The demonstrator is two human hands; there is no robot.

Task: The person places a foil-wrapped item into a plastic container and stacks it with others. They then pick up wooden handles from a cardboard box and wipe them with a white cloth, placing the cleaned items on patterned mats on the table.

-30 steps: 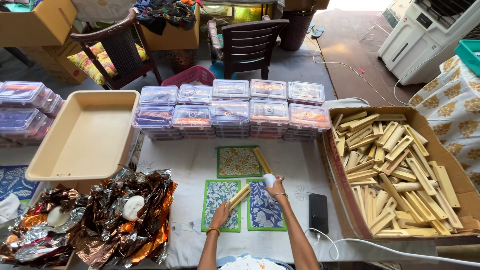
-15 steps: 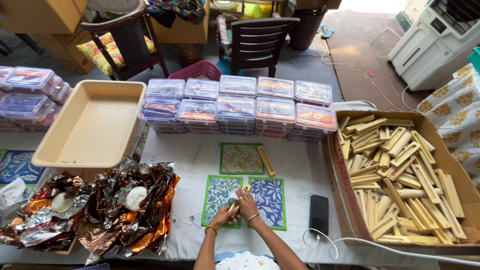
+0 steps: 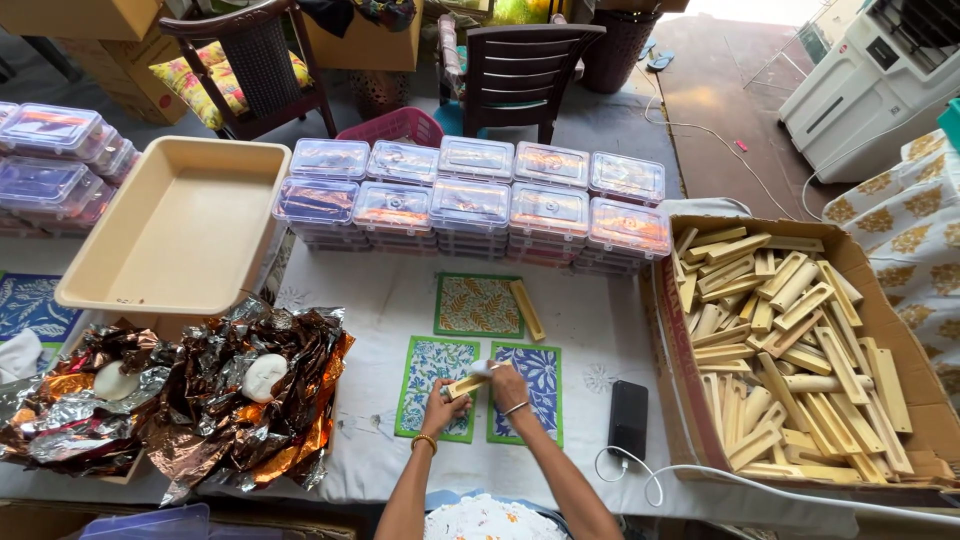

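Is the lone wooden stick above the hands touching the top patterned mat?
Touching. The head view shows the stick lying along the mat's right edge, overlapping its green border with no gap.

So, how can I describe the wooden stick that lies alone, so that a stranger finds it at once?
Start from the big cardboard box full of pale wooden sticks on the right, then move left onto the white cloth. Beside the green-bordered orange tile, along its right edge, lies one pale stick. Unlike the boxed ones, it lies alone on the cloth.

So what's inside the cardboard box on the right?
The cardboard box is filled with pale wooden sticks piled loosely in several layers. The top ones show clearly; the box floor and anything beneath the pile are covered.
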